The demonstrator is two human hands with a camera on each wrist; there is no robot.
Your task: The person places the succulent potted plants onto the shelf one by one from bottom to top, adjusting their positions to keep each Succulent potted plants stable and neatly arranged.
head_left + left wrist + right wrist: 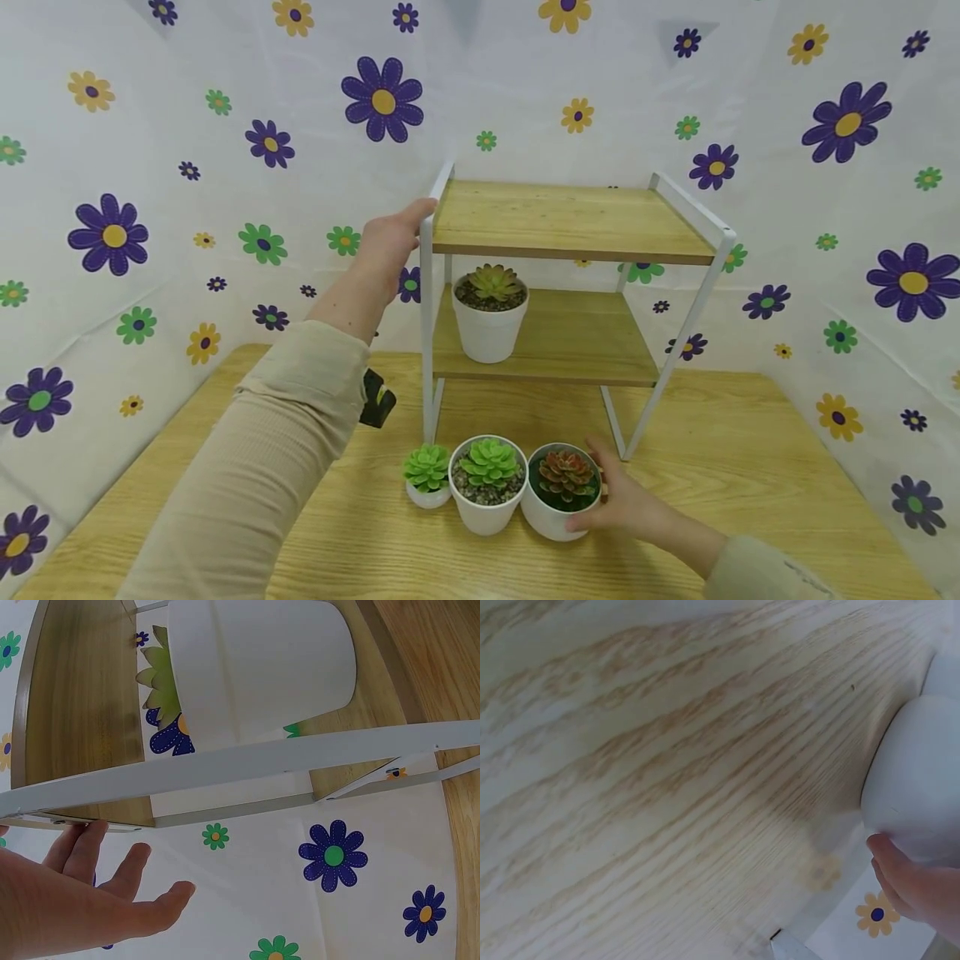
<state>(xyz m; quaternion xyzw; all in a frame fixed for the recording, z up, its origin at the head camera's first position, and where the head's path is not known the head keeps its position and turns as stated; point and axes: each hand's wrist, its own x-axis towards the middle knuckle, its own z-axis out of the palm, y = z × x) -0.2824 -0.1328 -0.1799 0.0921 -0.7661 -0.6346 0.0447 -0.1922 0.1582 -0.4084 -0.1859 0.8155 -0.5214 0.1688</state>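
Observation:
My left hand (390, 242) grips the upper left corner of a two-tier shelf rack (570, 218). In the left wrist view some fingers (86, 851) touch the rack's side while others stick out free. My right hand (622, 500) holds a white pot with a reddish-brown succulent (564, 483), thumb on the near side and fingers on the far side. Left of that pot stands a white pot with a green succulent (487, 475), then a smaller potted green succulent (427, 471). On the rack's lower tier sits another white potted succulent (490, 321).
The wooden table (750, 483) carries the rack and the row of pots before it. A small black object (377, 398) lies beyond my left forearm. A white flower-print sheet (525, 83) hangs behind and on both sides.

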